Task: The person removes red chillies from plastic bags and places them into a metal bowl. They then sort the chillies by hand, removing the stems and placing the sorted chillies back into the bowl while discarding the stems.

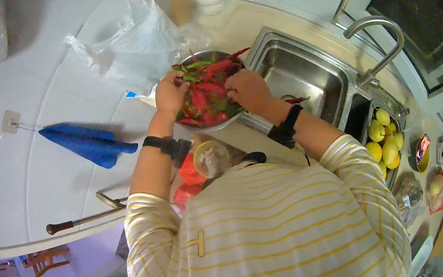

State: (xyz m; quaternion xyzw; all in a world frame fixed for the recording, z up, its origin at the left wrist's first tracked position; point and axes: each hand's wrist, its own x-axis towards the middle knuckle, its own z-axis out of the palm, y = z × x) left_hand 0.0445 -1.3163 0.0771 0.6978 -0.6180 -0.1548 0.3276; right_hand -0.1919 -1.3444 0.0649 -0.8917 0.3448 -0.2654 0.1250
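Observation:
A round metal bowl [219, 126] heaped with red chili peppers [208, 97] and some green stems stands on the counter, left of the sink. My left hand [171, 93] is at the bowl's left side, thumb and forefinger close together at green stems [192, 72]; whether it grips one is unclear. My right hand [249, 90] lies over the right side of the peppers with its fingers curled; its fingertips are partly hidden, so what it holds does not show. A red chili [297, 100] lies at the near edge of the sink, just beyond my right wrist.
Right of the bowl is a steel sink [306, 72] with a curved faucet [381, 21]. Yellow fruits [389, 146] fill a rack farther right. A white plastic bag [137, 47] sits behind the bowl; red bags [188, 178] and a round container [211, 159] are near my body. A blue cloth [87, 142] hangs left.

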